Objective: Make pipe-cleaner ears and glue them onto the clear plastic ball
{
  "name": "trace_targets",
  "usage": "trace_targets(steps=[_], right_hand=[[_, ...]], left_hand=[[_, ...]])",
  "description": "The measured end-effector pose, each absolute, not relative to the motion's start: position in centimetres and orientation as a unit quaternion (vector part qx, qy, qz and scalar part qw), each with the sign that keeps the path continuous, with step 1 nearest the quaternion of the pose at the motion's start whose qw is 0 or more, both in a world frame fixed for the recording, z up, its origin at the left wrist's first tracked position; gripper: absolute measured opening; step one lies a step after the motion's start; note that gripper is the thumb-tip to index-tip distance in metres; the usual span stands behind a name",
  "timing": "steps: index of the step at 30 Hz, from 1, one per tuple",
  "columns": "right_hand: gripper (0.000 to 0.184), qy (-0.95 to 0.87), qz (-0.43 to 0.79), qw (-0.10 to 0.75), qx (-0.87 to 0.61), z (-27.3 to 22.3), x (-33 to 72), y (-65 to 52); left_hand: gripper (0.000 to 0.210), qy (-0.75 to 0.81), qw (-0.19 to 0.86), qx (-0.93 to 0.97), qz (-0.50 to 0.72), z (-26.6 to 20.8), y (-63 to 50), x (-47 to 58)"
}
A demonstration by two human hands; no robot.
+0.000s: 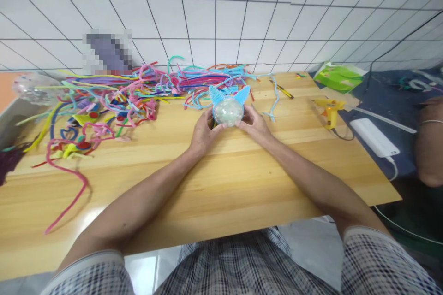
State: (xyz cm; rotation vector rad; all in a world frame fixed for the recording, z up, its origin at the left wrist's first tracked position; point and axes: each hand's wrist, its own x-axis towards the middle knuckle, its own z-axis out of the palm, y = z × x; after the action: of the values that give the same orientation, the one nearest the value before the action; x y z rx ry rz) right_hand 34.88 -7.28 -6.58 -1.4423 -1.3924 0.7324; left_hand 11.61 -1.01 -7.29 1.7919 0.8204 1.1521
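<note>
Between my two hands is a clear, shiny ball point(229, 112) with two light-blue pointed ears made of pipe cleaner on its upper side. My left hand point(205, 132) grips it from the left, its thumb along the lower edge. From the right my right hand point(255, 125) closes on it in the same way. The far fingertips of both hands are hidden behind the ball. Just beyond it lies a heap of coloured pipe cleaners point(207, 76), and a light-blue strand point(276, 97) trails off to the right.
Tangled pipe-cleaner pieces point(100, 120) cover the table's left side, beside a clear confetti balloon point(38, 88). On the right are a yellow cutter knife point(286, 91), a yellow glue gun point(330, 111), a white power strip point(374, 137) and a green packet point(338, 77). Another person's arm point(431, 147) shows at far right.
</note>
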Motion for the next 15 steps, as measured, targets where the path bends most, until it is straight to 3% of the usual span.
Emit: trace_targets(steps=[8, 15], right_hand=[[0.108, -0.555, 0.341, 0.501, -0.570, -6.44, 34.67, -7.33], [0.102, -0.565, 0.329, 0.495, -0.572, -6.13, 34.60, -7.55]], left_hand=[[0.068, 0.337, 0.411, 0.711, 0.460, -7.47, -1.27, 11.62], [0.068, 0.337, 0.414, 0.710, 0.459, -7.70, -1.18, 11.64]])
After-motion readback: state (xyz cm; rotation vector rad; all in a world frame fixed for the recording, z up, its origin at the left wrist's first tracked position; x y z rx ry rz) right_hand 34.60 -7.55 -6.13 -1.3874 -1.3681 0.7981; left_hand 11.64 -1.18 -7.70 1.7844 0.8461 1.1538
